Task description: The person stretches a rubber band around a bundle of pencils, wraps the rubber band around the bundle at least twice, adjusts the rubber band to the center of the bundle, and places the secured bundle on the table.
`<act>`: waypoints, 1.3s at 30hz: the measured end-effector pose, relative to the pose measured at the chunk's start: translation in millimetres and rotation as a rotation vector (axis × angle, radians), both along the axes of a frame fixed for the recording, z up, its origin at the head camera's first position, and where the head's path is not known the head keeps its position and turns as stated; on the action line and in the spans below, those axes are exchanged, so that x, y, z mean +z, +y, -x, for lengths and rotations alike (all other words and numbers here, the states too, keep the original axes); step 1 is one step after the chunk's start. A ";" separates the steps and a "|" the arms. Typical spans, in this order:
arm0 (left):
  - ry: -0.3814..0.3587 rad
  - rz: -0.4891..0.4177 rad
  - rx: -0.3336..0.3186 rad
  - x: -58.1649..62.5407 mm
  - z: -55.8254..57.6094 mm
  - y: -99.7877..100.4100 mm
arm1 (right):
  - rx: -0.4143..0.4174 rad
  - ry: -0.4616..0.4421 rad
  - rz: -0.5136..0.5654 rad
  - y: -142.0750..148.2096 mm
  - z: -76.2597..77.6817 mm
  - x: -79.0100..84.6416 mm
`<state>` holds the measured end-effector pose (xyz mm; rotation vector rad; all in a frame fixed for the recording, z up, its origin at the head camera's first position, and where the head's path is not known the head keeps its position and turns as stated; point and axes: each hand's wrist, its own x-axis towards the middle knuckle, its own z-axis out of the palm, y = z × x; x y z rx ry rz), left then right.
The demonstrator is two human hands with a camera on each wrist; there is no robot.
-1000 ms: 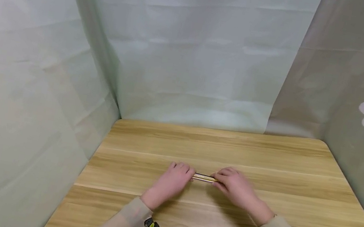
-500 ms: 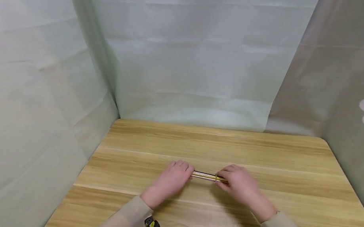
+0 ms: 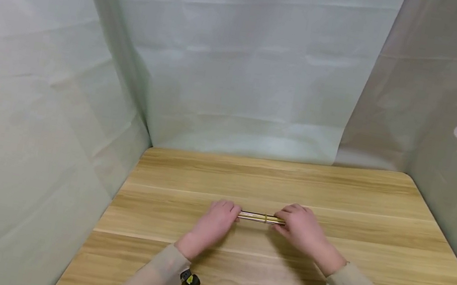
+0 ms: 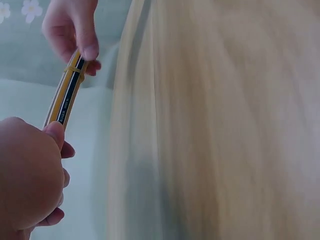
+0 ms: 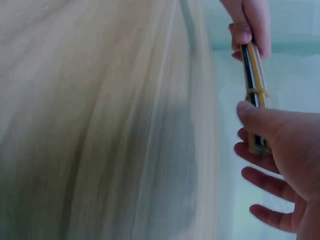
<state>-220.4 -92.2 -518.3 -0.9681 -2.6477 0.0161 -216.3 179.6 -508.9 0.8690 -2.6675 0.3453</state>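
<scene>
A bundle of yellow-and-black striped pencils (image 3: 251, 216) is held level between both hands over the table. A thin yellowish rubber band (image 4: 74, 70) circles the bundle nearer its right end. My left hand (image 3: 215, 222) grips the left end, thumb on top and fingers curled beneath; that end is hidden in the hand. At the other end, my right hand (image 3: 300, 229) pinches the pencils between thumb and forefinger, just past the band. In the right wrist view its remaining fingers (image 5: 270, 184) spread loosely below, and the pencils' blunt ends show past the thumb.
The wood-grain table (image 3: 205, 174) stretches out under both hands. Pale cloth (image 3: 240, 74) hangs behind and to the left, and a flowered cloth (image 3: 437, 197) hangs at the right. Each wrist carries a small black camera (image 3: 192, 282).
My right hand has slid rightward along the bundle, baring more of it. The rubber band, earlier at the right fingertips, now shows free between the hands. The left hand keeps its grip.
</scene>
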 end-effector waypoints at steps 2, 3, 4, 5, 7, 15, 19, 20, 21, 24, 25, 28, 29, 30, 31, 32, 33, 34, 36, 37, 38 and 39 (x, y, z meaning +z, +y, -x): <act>0.017 0.010 -0.022 2.4 -1.9 2.4 | 0.025 0.024 -0.017 -3.0 -0.1 1.1; 0.024 0.016 -0.038 2.9 -2.6 4.0 | 0.043 0.028 -0.021 -5.1 -0.2 1.5; 0.029 0.023 -0.056 2.8 -3.1 5.6 | 0.066 0.032 -0.022 -7.2 -0.4 2.1; 0.028 0.027 -0.070 2.4 -3.4 6.7 | 0.085 0.031 -0.024 -9.2 -0.7 2.7; 0.023 0.027 -0.081 1.4 -3.0 7.8 | 0.102 0.012 -0.013 -11.2 -0.9 3.8; -0.006 -0.011 0.004 1.0 -0.6 -1.1 | -0.031 -0.009 -0.022 0.4 0.7 4.7; 0.052 0.031 -0.048 2.9 -3.7 6.0 | 0.061 0.006 -0.019 -8.7 3.2 3.4; 0.062 0.038 -0.064 2.7 -4.2 8.3 | 0.088 -0.001 -0.010 -11.6 3.5 3.6; 0.060 0.042 -0.077 2.4 -4.6 10.1 | 0.107 -0.013 0.002 -13.7 3.8 3.5; 0.020 0.022 -0.073 1.9 -4.6 10.9 | 0.077 -0.050 0.022 -13.3 3.4 3.7; 0.004 0.012 -0.059 2.1 -4.3 9.6 | 0.050 -0.059 0.023 -10.8 3.3 3.8; -0.035 -0.017 -0.010 2.5 -3.5 3.2 | -0.018 -0.052 0.013 -2.0 2.9 4.2; -0.038 -0.021 0.000 2.7 -3.4 1.5 | -0.027 -0.038 0.006 0.0 2.9 4.5; -0.033 -0.018 0.002 2.7 -3.4 0.4 | -0.022 -0.026 0.004 0.8 3.2 4.7; -0.030 -0.010 -0.004 2.5 -3.5 0.1 | -0.003 -0.014 0.005 0.3 3.5 4.9; -0.020 -0.001 -0.018 2.4 -3.6 0.6 | 0.023 0.000 0.003 -1.2 3.7 5.1; -0.008 0.007 -0.035 2.5 -3.8 1.8 | 0.054 0.012 -0.001 -3.4 4.2 5.0; 0.001 0.014 -0.047 2.0 -3.9 3.3 | 0.083 0.022 -0.002 -6.0 4.6 4.8; 0.006 0.020 -0.055 0.6 -3.4 5.9 | 0.125 0.023 0.009 -10.5 5.1 4.2; 0.000 0.017 -0.055 -0.1 -3.8 6.4 | 0.130 0.018 0.016 -12.0 4.8 3.3; -0.010 0.012 -0.048 -0.8 -4.0 6.3 | 0.128 0.014 0.025 -12.4 4.5 2.0; -0.025 0.004 -0.038 -1.3 -4.1 5.9 | 0.117 0.010 0.039 -12.0 4.3 0.6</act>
